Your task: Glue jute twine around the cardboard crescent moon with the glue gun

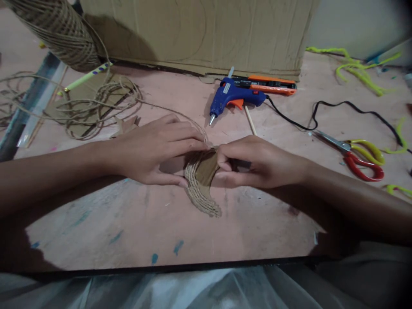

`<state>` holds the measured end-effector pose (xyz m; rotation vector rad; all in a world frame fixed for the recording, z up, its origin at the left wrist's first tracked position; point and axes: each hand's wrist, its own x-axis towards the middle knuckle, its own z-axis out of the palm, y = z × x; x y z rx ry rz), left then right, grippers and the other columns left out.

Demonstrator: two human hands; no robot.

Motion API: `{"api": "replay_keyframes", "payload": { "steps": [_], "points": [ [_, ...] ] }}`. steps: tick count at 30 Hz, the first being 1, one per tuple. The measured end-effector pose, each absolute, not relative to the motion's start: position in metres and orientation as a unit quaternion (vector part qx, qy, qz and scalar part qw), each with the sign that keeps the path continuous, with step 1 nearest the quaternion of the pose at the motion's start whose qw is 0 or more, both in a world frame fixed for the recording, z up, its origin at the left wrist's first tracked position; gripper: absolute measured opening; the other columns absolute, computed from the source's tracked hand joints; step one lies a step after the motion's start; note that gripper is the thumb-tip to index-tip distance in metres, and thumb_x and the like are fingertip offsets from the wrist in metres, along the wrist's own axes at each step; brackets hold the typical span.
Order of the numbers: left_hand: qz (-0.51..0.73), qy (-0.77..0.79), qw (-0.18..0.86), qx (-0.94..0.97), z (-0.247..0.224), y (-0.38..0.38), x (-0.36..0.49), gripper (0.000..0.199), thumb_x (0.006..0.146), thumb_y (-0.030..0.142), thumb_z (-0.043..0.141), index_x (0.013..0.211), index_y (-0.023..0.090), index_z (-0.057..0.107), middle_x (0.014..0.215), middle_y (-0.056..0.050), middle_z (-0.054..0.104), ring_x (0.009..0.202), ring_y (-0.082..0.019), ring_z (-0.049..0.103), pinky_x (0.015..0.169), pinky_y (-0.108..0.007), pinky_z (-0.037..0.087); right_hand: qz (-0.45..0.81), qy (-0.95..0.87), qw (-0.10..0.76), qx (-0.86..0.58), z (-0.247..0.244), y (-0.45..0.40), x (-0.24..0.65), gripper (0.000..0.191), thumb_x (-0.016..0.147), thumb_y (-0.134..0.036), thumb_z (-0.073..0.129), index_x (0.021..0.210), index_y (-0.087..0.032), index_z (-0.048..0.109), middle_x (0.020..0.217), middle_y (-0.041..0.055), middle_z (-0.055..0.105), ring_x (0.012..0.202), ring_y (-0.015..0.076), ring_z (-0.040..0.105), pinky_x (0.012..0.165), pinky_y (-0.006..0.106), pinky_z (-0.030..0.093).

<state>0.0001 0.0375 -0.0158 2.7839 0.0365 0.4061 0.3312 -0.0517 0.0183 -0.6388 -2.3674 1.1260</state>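
Observation:
A cardboard crescent [206, 171] lies on the table between my hands, its outer curve covered with several rows of brown twine [194, 186]. My left hand [161, 148] grips the crescent from the left, fingertips at its upper end and thumb against the outer edge. With thumb and bent fingers, my right hand [254, 161] pinches the crescent's upper right side. The upper tip is partly hidden by my fingers. From there a loose strand of twine [174, 110] runs back to a tangled heap of twine [93, 107] at the left.
Beyond my hands lie a blue glue gun [225, 94] and an orange utility knife [273, 84]. Red-and-yellow scissors [354, 156] are at the right. A twine spool [61, 32] and a large cardboard sheet [209, 34] stand behind. The table's front edge [167, 267] is near me.

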Motion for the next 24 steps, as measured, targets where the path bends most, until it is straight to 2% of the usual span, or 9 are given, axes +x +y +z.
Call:
{"api": "replay_keyframes", "payload": {
  "steps": [5, 10, 12, 16, 17, 19, 21, 24],
  "points": [
    [0.149, 0.006, 0.155, 0.977, -0.014, 0.037, 0.0, 0.069, 0.135, 0.079, 0.053, 0.172, 0.022, 0.063, 0.167, -0.018, 0.085, 0.158, -0.035, 0.081, 0.131, -0.048, 0.054, 0.375, -0.858, 0.253, -0.243, 0.023, -0.049, 0.335, 0.042, 0.132, -0.025, 0.07, 0.095, -0.026, 0.05, 0.076, -0.0124, 0.043, 0.066, 0.0077, 0.038, 0.068, 0.027, 0.033],
    [0.148, 0.009, 0.16, 0.976, -0.013, 0.037, 0.001, 0.069, 0.136, 0.08, 0.049, 0.169, 0.022, 0.065, 0.166, -0.019, 0.085, 0.159, -0.036, 0.081, 0.13, -0.05, 0.055, 0.361, -0.837, 0.288, -0.293, 0.031, -0.046, 0.335, 0.065, 0.127, -0.039, 0.086, 0.08, -0.026, 0.044, 0.068, -0.0112, 0.035, 0.062, 0.0097, 0.032, 0.064, 0.033, 0.031],
    [0.15, 0.007, 0.157, 0.976, -0.014, 0.037, 0.001, 0.069, 0.136, 0.079, 0.05, 0.171, 0.022, 0.064, 0.167, -0.02, 0.084, 0.16, -0.037, 0.081, 0.129, -0.05, 0.055, 0.348, -0.804, 0.341, -0.341, 0.032, -0.045, 0.332, 0.074, 0.12, -0.047, 0.096, 0.074, -0.026, 0.043, 0.066, -0.0096, 0.038, 0.062, 0.0105, 0.033, 0.064, 0.036, 0.03],
    [0.142, 0.011, 0.152, 0.978, -0.015, 0.038, 0.0, 0.069, 0.137, 0.078, 0.047, 0.175, 0.022, 0.062, 0.171, -0.021, 0.082, 0.162, -0.036, 0.079, 0.131, -0.05, 0.054, 0.26, -0.692, 0.531, -0.413, 0.037, -0.041, 0.33, 0.085, 0.102, -0.064, 0.112, 0.066, -0.027, 0.045, 0.063, -0.0072, 0.044, 0.06, 0.0104, 0.032, 0.059, 0.038, 0.022],
    [0.136, 0.015, 0.155, 0.978, -0.016, 0.038, -0.001, 0.07, 0.136, 0.079, 0.047, 0.176, 0.023, 0.062, 0.171, -0.02, 0.082, 0.162, -0.036, 0.079, 0.132, -0.05, 0.054, 0.265, -0.678, 0.545, -0.415, 0.04, -0.041, 0.33, 0.084, 0.1, -0.067, 0.114, 0.067, -0.027, 0.047, 0.064, -0.0073, 0.046, 0.06, 0.01, 0.033, 0.058, 0.037, 0.023],
    [0.121, 0.029, 0.163, 0.979, -0.016, 0.039, -0.001, 0.073, 0.135, 0.081, 0.048, 0.178, 0.025, 0.063, 0.17, -0.019, 0.083, 0.162, -0.037, 0.079, 0.134, -0.052, 0.053, 0.337, -0.686, 0.507, -0.4, 0.049, -0.044, 0.333, 0.074, 0.1, -0.068, 0.113, 0.074, -0.027, 0.058, 0.066, -0.0095, 0.045, 0.059, 0.0093, 0.034, 0.057, 0.034, 0.028],
    [0.117, 0.037, 0.168, 0.978, -0.017, 0.039, -0.002, 0.074, 0.134, 0.083, 0.049, 0.179, 0.025, 0.064, 0.169, -0.019, 0.084, 0.162, -0.038, 0.079, 0.136, -0.053, 0.054, 0.424, -0.722, 0.414, -0.358, 0.058, -0.049, 0.335, 0.054, 0.109, -0.063, 0.106, 0.088, -0.027, 0.072, 0.067, -0.0119, 0.045, 0.058, 0.0087, 0.034, 0.058, 0.031, 0.032],
    [0.129, 0.025, 0.168, 0.977, -0.017, 0.039, -0.002, 0.073, 0.134, 0.08, 0.054, 0.179, 0.023, 0.065, 0.167, -0.02, 0.084, 0.16, -0.038, 0.079, 0.135, -0.052, 0.055, 0.416, -0.802, 0.305, -0.301, 0.057, -0.059, 0.333, 0.023, 0.124, -0.035, 0.086, 0.104, -0.025, 0.082, 0.072, -0.011, 0.059, 0.06, 0.0075, 0.042, 0.061, 0.028, 0.036]
  ]
}}
